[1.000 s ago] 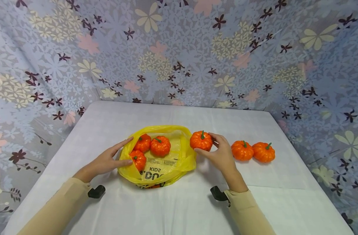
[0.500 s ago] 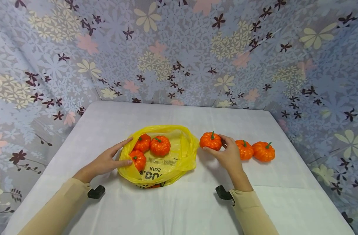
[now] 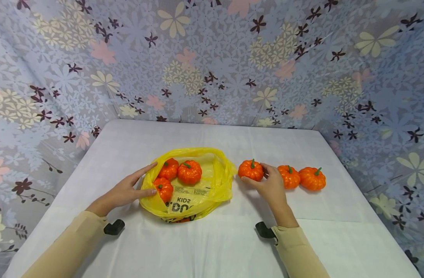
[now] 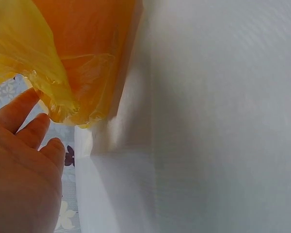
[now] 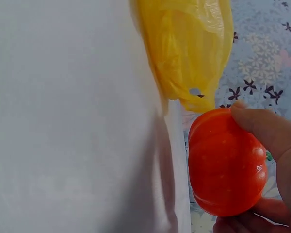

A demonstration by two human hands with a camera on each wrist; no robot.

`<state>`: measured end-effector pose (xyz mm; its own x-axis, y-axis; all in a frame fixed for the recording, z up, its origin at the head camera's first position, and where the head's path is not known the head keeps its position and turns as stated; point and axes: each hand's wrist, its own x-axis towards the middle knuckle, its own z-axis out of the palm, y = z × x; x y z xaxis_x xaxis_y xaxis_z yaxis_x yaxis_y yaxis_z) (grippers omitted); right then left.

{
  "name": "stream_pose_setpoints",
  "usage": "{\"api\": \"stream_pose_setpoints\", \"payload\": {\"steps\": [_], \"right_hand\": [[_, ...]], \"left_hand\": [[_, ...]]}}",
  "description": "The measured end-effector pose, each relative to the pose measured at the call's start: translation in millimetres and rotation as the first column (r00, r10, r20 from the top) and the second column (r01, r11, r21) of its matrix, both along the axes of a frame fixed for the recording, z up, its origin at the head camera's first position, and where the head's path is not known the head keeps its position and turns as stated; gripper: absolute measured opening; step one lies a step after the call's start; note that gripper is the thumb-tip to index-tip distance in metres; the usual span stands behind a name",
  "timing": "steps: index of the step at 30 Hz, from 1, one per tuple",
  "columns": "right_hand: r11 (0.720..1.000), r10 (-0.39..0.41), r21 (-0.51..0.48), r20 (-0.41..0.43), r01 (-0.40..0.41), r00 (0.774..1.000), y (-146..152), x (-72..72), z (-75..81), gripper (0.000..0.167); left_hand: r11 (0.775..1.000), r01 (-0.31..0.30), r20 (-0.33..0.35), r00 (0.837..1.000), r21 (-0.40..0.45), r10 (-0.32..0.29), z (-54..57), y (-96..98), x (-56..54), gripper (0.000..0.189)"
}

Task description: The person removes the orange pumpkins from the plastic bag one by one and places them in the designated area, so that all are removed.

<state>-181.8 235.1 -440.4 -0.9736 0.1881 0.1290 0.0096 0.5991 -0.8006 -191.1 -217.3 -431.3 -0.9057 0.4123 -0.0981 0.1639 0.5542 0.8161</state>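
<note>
In the head view, my right hand (image 3: 271, 187) grips a small orange toy pumpkin (image 3: 250, 171) with a green stem, just right of the yellow plastic bag (image 3: 223, 189). The right wrist view shows the thumb on one side of this pumpkin (image 5: 227, 162) and fingers on the opposite side. My left hand (image 3: 123, 192) rests at the bag's left rim, fingers extended and spread, thumb across the edge. Seen from the left wrist, the fingertips touch the yellow plastic (image 4: 63, 92). Inside the bag lie three pumpkins, one of them a pumpkin (image 3: 189, 172) beside the printed lettering.
Two more pumpkins stand side by side on the right: a nearer pumpkin (image 3: 290, 177), partly behind my right hand, and an outer pumpkin (image 3: 312, 179). A white cloth (image 3: 212, 247) covers the table. Floral fabric (image 3: 212, 61) hangs behind and at both sides.
My right hand has moved right, away from the bag's rim, with the pumpkin in its grip, then slightly lower. The bag's right rim has spread outward a little. My left hand stays put.
</note>
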Motion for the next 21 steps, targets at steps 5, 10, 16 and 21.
{"api": "stream_pose_setpoints", "payload": {"steps": [5, 10, 16, 21], "right_hand": [[0.999, -0.015, 0.044, -0.005, 0.015, 1.000, 0.3, 1.1, -2.8, 0.087], [0.993, -0.037, 0.110, 0.001, 0.037, 0.999, 0.7, 1.4, -5.3, 0.087], [0.987, -0.060, 0.153, 0.027, 0.055, 0.998, 1.4, -0.3, -6.8, 0.088], [0.980, -0.077, 0.190, 0.062, 0.064, 0.995, 2.9, 0.8, -5.4, 0.087]], "left_hand": [[1.000, -0.001, 0.004, 1.000, 0.001, 0.001, 0.4, 0.5, 0.3, 0.086], [1.000, 0.001, -0.003, 1.000, -0.003, -0.001, 0.0, -0.2, -0.1, 0.086], [1.000, 0.007, -0.017, 1.000, 0.003, -0.007, -1.0, -0.2, -1.1, 0.085], [1.000, 0.003, -0.005, 1.000, -0.001, -0.003, -1.1, 0.3, -0.8, 0.085]]}}
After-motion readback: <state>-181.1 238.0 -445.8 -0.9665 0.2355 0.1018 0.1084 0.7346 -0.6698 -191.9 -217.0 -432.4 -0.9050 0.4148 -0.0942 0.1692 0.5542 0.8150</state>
